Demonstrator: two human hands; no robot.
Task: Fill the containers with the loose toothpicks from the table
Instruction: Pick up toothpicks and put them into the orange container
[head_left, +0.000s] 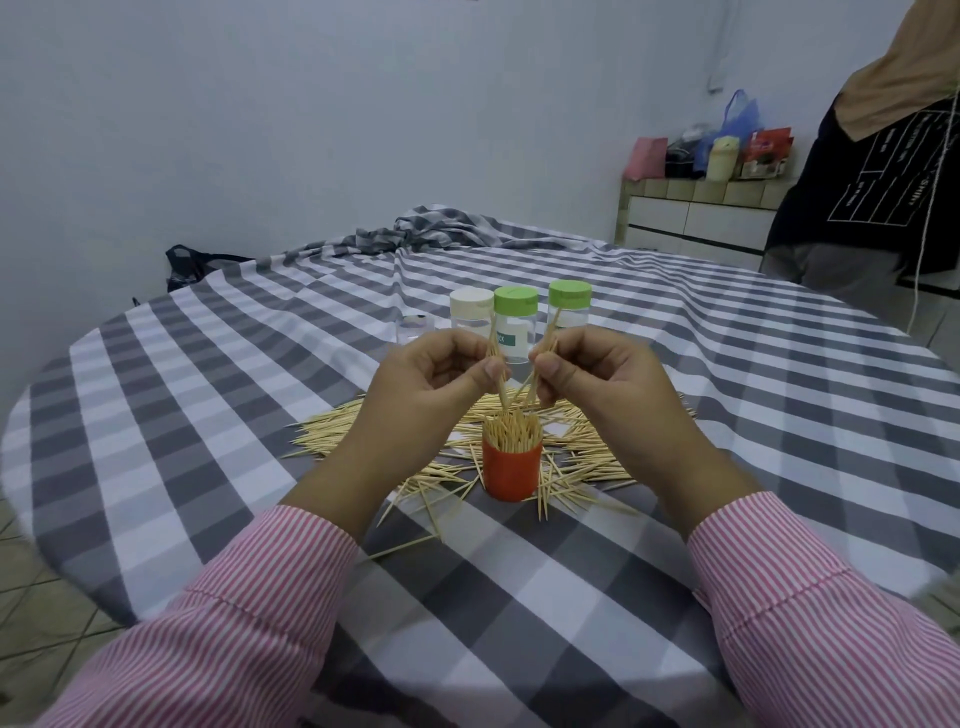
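An open red container (511, 470) stands upright in the middle of the table, packed with upright toothpicks. Loose toothpicks (332, 431) lie scattered all around it on the checked cloth. My left hand (426, 384) pinches a small bundle of toothpicks just above the container's left rim. My right hand (597, 379) pinches another bundle above its right rim. Both bundles point down toward the container's mouth. Behind my hands stand three clear containers: one with a white lid (471, 304) and two with green lids (515, 301) (570, 294).
A small clear lidless container (414, 328) sits left of the white-lidded one. The grey-and-white checked tablecloth (675, 519) is bunched at the far edge. A person in dark clothes (872, 197) stands at the right, by a drawer unit (696, 218) with bags on top.
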